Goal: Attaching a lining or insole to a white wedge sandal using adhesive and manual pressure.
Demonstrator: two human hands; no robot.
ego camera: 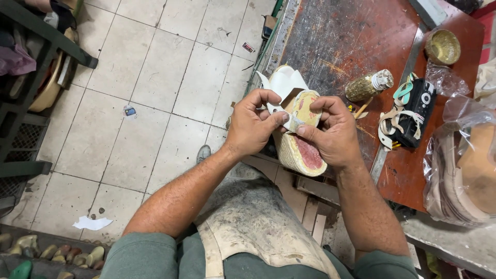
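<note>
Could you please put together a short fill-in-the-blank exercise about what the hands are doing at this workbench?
1. Both hands, the left hand and the right hand, hold a woven straw-coloured ____ sole with a reddish insole.
2. The gold glitter bottle with a white cap lies on the dark worn ____.
3. The round golden bowl sits on the bench's far ____ side.
4. The floor is covered in pale square ____.

Missing words: shoe; workbench; right; tiles

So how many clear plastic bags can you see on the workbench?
2. One small crumpled plastic bag lies near the brass bowl; one large plastic bag of soles sits at the bench's right edge. More may lie out of frame.
</note>
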